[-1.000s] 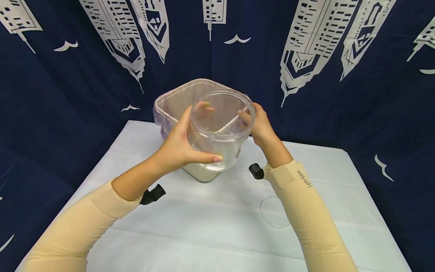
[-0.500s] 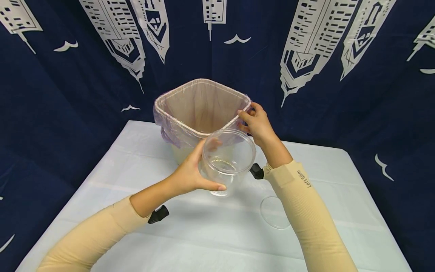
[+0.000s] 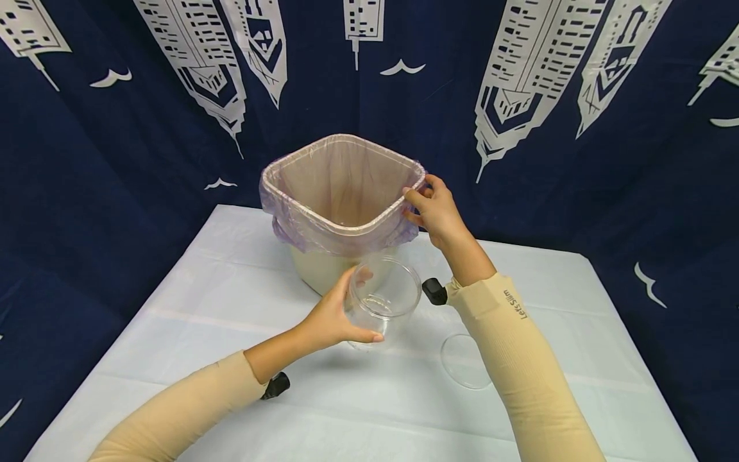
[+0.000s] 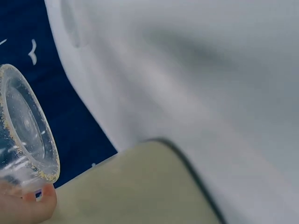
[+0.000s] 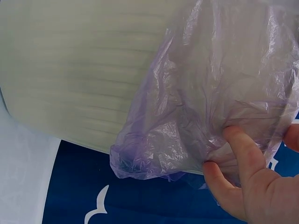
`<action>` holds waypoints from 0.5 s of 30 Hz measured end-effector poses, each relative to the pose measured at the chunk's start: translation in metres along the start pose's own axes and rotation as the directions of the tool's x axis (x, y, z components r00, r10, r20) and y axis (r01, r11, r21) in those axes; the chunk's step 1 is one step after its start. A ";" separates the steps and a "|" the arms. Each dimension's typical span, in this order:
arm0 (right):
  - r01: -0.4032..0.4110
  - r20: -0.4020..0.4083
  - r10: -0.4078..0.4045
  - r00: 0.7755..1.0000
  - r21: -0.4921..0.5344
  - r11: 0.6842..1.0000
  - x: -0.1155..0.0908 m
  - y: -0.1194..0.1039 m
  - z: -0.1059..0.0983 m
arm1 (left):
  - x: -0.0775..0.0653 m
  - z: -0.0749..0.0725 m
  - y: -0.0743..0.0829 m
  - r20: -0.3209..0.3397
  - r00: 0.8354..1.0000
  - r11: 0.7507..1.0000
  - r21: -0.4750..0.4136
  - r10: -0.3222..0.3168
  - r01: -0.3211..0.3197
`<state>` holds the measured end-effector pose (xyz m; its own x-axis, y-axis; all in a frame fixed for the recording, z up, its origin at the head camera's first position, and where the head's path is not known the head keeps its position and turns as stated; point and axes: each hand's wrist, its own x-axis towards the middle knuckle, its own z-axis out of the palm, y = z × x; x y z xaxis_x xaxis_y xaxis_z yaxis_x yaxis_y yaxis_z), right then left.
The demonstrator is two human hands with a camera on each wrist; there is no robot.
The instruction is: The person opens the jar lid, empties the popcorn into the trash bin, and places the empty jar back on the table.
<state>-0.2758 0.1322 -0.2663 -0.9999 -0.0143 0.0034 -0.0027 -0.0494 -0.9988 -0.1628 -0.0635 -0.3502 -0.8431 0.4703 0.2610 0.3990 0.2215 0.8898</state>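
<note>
My left hand grips a clear plastic jar from its left side, in front of the bin and low over the table. The jar's open mouth tilts up toward the head camera. In the left wrist view, yellowish crumbs cling around the lower edge of the jar. A cream-coloured bin wears a translucent purple liner folded over its rim. At the bin's right corner, my right hand holds the rim, thumb and fingers on either side. The right wrist view shows fingertips pressing the wrinkled liner.
A clear round lid lies flat on the white-covered table, beside my right forearm. A dark blue curtain with white building prints hangs behind and around the table. Each wrist carries a small black camera.
My left hand has brought the jar down and toward me, away from over the bin's opening, which now shows fully. The right hand stays at the rim.
</note>
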 end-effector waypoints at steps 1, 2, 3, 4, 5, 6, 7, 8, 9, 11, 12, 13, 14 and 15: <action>-0.001 0.000 0.001 1.000 0.002 1.000 0.000 0.000 0.000 | 0.000 0.002 -0.004 -0.006 1.000 1.000 0.003 -0.006 0.006; -0.001 0.000 0.001 1.000 0.003 1.000 0.000 0.000 0.000 | 0.000 0.005 -0.012 -0.011 1.000 1.000 0.004 -0.009 0.009; -0.001 0.001 0.001 1.000 0.004 1.000 0.000 0.000 0.000 | 0.001 0.007 -0.020 -0.017 1.000 1.000 0.005 -0.009 0.009; -0.002 0.001 0.002 1.000 0.005 1.000 0.000 0.000 0.000 | 0.001 0.010 -0.028 -0.022 1.000 1.000 0.006 -0.012 0.013; -0.003 0.001 0.003 1.000 0.005 1.000 0.000 0.000 0.000 | 0.002 0.013 -0.035 -0.027 0.999 1.000 0.005 -0.017 0.017; -0.004 0.000 0.004 1.000 0.005 1.000 -0.001 0.000 0.000 | 0.002 0.015 -0.043 -0.031 0.999 1.000 0.001 -0.016 0.016; -0.004 0.000 0.004 1.000 0.006 1.000 -0.001 -0.001 0.000 | 0.003 0.018 -0.051 -0.035 0.999 1.000 -0.003 -0.016 0.016; -0.004 0.000 0.004 1.000 0.006 1.000 -0.001 -0.001 0.000 | 0.003 0.020 -0.058 -0.036 0.999 1.000 -0.005 -0.018 0.018; -0.004 0.000 0.004 1.000 0.007 1.000 -0.001 -0.001 0.000 | 0.003 0.022 -0.061 -0.037 0.999 1.000 -0.009 -0.018 0.018; -0.004 -0.001 0.004 1.000 0.011 1.000 -0.001 -0.001 0.000 | 0.001 0.025 -0.067 -0.037 0.999 1.000 -0.020 -0.021 0.021; -0.003 -0.002 0.003 1.000 0.012 1.000 -0.001 -0.001 0.000 | 0.001 0.027 -0.069 -0.038 0.999 1.000 -0.022 -0.023 0.022; -0.003 -0.002 0.003 1.000 0.014 1.000 -0.001 -0.001 0.000 | 0.000 0.028 -0.072 -0.038 0.999 0.999 -0.019 -0.028 0.027; -0.003 -0.002 0.003 1.000 0.016 1.000 -0.001 -0.001 0.000 | -0.001 0.030 -0.074 -0.038 0.999 0.999 -0.016 -0.032 0.032; -0.003 -0.002 0.003 1.000 0.018 1.000 -0.001 -0.001 0.001 | -0.002 0.031 -0.076 -0.036 0.999 0.999 -0.014 -0.034 0.034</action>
<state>-0.2751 0.1316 -0.2657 -0.9999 -0.0128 0.0005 0.0004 -0.0671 -0.9977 -0.1806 -0.0547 -0.4295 -0.8688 0.4311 0.2438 0.3652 0.2251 0.9033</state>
